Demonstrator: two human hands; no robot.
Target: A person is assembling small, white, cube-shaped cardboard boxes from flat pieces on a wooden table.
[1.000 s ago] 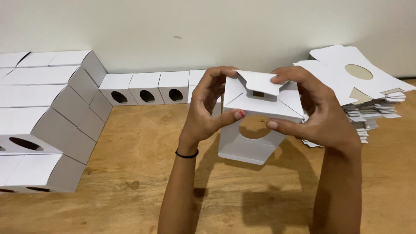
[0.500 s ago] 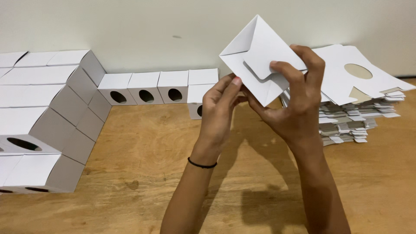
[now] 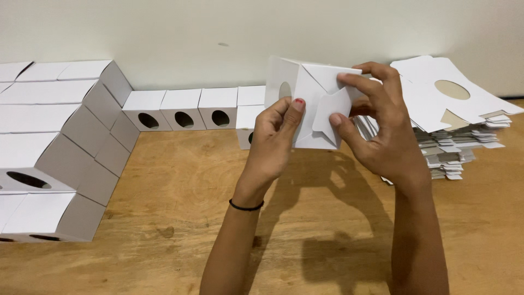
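Both hands hold a small white cardboard box (image 3: pixel 303 93) up in front of the wall, its folded bottom flaps facing me. My left hand (image 3: pixel 275 139) grips its lower left edge, thumb on the flaps. My right hand (image 3: pixel 382 128) holds the right side, with fingers pressing the top flap and the tab in the middle. A round hole shows on the box's left face.
Finished white boxes with round holes stand in a row (image 3: pixel 183 109) along the wall and in a stacked block (image 3: pixel 49 142) at the left. A pile of flat box blanks (image 3: pixel 458 114) lies at the right on the wooden table (image 3: pixel 180 218).
The box has turned in my hands and come lower and squarer, from a tilted diamond to flaps folded shut facing me. One second ago it was held low over the table.
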